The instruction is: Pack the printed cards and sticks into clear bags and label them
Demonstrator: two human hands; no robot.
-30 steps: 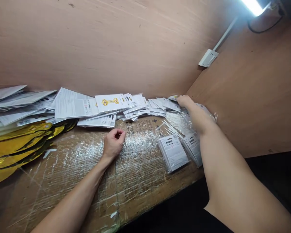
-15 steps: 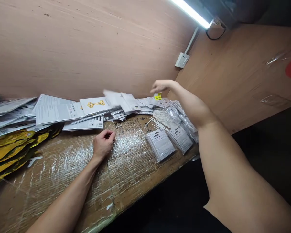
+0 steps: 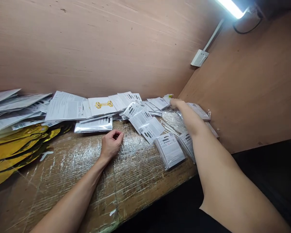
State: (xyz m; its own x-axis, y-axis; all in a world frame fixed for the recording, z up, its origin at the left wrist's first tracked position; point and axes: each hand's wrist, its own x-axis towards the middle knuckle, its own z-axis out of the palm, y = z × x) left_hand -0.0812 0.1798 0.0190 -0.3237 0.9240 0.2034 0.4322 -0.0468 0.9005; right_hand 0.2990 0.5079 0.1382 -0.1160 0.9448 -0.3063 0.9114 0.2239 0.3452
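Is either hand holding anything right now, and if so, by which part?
The left hand is curled, with nothing visible in it. The right hand is beside the yellow-and-white piece; whether it holds that, and where, cannot be told.

bare hands [image 3: 112, 143], bare forearms [image 3: 82, 191]

Plastic packets [image 3: 171, 150] look glossy, the wooden wall [image 3: 99, 48] matt.

Up beyond the right hand [image 3: 176, 103], there's the wooden back wall [image 3: 99, 48], meeting the side wall [image 3: 252, 81] off to its right. Higher and right of that grip sits a white socket box [image 3: 199, 58], conduit [image 3: 213, 35] rising towards a glowing tube light [image 3: 231, 8], dark cable [image 3: 244, 33] looping below! Nearer than the left hand [image 3: 112, 142], a small white scrap [image 3: 113, 212].
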